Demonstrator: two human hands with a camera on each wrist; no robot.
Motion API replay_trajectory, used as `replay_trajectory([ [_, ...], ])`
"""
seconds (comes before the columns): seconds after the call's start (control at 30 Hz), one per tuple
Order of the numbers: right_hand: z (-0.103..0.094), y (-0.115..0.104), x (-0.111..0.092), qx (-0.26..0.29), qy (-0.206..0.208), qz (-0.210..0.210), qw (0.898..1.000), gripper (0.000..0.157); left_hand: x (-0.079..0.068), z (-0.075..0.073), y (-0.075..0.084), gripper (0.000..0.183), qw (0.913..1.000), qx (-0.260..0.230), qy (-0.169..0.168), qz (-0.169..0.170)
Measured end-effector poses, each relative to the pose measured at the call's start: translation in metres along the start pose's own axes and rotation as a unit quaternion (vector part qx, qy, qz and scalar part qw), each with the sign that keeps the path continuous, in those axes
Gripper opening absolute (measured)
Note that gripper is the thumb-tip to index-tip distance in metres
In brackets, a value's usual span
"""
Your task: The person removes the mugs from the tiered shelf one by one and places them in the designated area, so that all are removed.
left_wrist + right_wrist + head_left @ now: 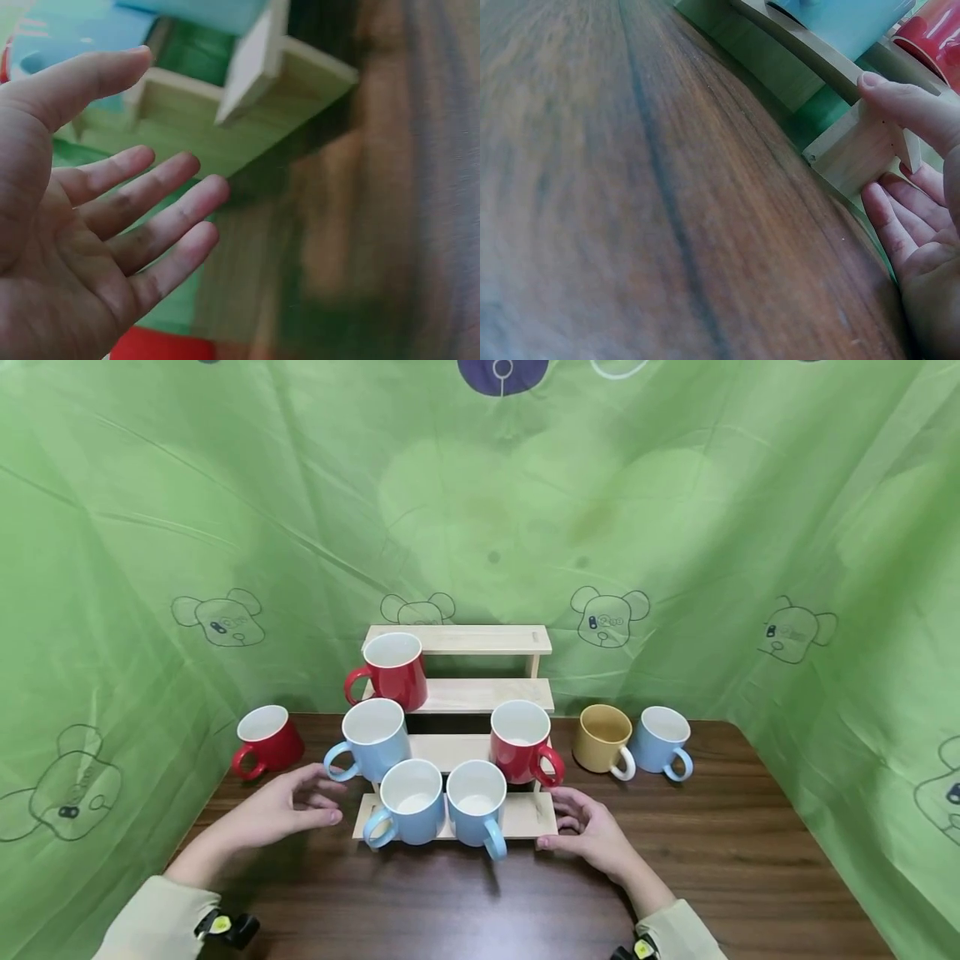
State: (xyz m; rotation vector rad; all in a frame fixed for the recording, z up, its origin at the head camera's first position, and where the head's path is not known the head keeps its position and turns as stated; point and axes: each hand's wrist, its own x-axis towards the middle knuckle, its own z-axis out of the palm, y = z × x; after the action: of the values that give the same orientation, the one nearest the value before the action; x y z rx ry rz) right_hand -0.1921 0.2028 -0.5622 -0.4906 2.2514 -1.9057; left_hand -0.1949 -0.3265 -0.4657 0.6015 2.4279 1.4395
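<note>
Rack (465, 693) prob. being steadied, mugs (422, 818) aboard.
R hand (592, 837) seemingly pinches rack's rt end; L hand (273, 810), spread left of rack, prob. needs grip next.

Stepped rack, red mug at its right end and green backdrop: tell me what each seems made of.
Stepped rack: pale wood, seemingly unvarnished; matte boards with faint darker patches.
Red mug: probably glazed ceramic; glossy highlights outside, white inside.
Green backdrop: thin, flexible sheeting with slight sheen and creases; fabric or plastic, I can't tell which.
</note>
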Motion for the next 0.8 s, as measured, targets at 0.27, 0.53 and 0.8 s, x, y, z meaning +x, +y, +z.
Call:
replay_trajectory([
  [0.27, 0.001, 0.001, 0.001, 0.007, 0.0, -0.004, 1.0, 0.075, -0.004, -0.032, 0.032, 0.051, 0.9943, 0.084, 0.064, 0.014],
  [0.53, 0.003, 0.001, 0.003, 0.008, -0.004, -0.007, 1.0, 0.075, -0.001, -0.058, 0.067, 0.054, 0.9729, 0.171, 0.155, 0.01],
  [0.8, 0.002, 0.001, 0.001, 0.011, -0.001, -0.001, 1.0, 0.076, 0.017, -0.066, 0.088, 0.064, 0.9668, 0.169, 0.191, -0.01],
])
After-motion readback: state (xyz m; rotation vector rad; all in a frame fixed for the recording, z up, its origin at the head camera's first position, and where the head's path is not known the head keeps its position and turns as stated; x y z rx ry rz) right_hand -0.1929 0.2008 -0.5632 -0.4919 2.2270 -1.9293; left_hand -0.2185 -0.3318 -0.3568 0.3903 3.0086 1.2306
